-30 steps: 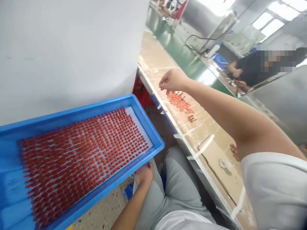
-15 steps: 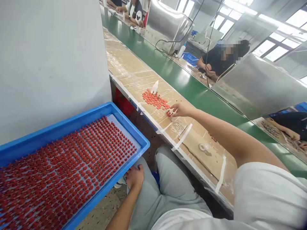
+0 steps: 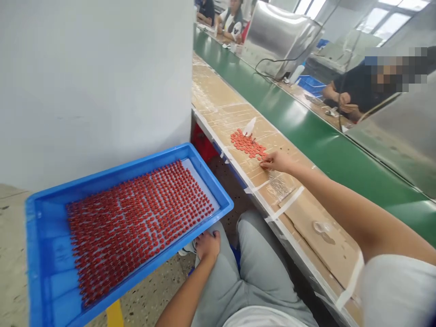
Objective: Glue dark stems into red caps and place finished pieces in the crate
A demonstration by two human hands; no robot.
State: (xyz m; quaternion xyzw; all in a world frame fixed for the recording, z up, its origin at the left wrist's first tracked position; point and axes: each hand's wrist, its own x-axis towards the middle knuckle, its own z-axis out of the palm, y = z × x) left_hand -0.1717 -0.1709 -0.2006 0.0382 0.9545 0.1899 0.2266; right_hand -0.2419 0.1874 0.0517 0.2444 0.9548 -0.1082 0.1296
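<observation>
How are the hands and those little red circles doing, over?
Right hand at edge of red discs, grip unclear. Left hand resting on leg. Discs spread on table; white pointed piece at their edge.

The person's bare right hand is now bending low at the near end of a patch of flat, round, orange-red discs, after hovering over the far end a second ago. Its fingers, spread half a second ago, are drawing together and covering the small group of discs that was showing there. A white, pointed nozzle, hidden a second ago, is standing out plainly behind the patch. The view is swinging, so the rectangular blue plastic tray is now showing its left end, and a yellow floor strip is appearing below it.
</observation>
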